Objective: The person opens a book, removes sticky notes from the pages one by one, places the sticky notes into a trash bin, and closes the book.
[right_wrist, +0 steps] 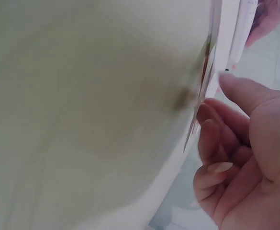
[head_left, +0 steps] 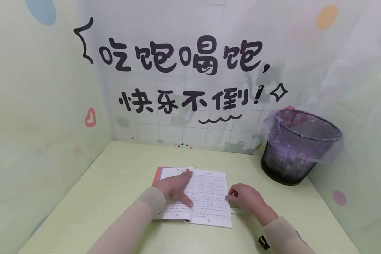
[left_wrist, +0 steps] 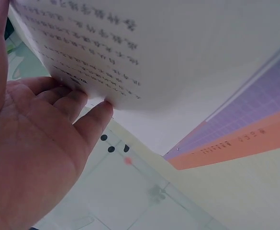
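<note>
An open book (head_left: 211,201) lies on the table, printed text on both pages. My left hand (head_left: 176,187) rests on its left page with thumb and fingers spread; the left wrist view shows the fingertips (left_wrist: 106,108) against the paper. At the book's right edge is my right hand (head_left: 246,197), its fingers curled at a thin greenish card (head_left: 238,211) that sticks out from beside the pages. In the right wrist view, this card (right_wrist: 192,132) appears edge-on, with the index finger on its edge and the thumb above. The hand covers much of the card.
A dark waste bin (head_left: 289,162) with a purple liner stands at the back right of the table (head_left: 114,183). A small black clip-like object (head_left: 263,242) lies near the right sleeve. Printed fabric walls (head_left: 184,130) close off the back and sides.
</note>
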Demonstrator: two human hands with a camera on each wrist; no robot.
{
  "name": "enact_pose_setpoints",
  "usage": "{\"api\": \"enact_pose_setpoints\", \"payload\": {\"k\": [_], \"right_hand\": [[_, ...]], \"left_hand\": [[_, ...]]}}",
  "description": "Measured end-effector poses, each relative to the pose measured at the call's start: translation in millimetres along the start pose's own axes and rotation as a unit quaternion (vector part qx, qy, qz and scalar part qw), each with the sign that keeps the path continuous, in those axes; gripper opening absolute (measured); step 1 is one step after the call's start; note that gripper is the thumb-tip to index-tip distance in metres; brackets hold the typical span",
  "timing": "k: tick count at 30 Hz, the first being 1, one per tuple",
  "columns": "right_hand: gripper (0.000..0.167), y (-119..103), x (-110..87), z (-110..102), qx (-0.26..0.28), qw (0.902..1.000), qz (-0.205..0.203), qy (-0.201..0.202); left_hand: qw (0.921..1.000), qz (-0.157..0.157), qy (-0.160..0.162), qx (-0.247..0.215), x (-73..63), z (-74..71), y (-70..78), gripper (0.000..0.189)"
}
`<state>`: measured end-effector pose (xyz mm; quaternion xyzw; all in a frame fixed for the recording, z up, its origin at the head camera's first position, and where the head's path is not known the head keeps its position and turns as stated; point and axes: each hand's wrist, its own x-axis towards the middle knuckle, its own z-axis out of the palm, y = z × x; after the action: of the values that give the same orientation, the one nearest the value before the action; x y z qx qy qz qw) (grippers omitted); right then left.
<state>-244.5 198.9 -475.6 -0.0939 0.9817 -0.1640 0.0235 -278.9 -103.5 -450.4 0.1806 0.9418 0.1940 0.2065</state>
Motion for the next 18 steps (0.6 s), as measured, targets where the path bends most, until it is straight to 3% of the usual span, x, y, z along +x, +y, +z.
{"api": "enact_pose_setpoints", "payload": {"k": [8, 18], "right_hand": [[0.010, -5.0, -0.4, 1.9, 0.030, 0.9990, 0.033, -0.006], [0.008, -2.6, -0.7, -3.5, 0.128, 0.9897, 0.063, -0.014]], "left_hand": [[1.0000, -0.002, 0.001, 0.002, 0.0, -0.4, -0.2, 0.140], [1.0000, -0.006, 0.001, -0.007, -0.3, -0.6, 1.0, 0.140]]}}
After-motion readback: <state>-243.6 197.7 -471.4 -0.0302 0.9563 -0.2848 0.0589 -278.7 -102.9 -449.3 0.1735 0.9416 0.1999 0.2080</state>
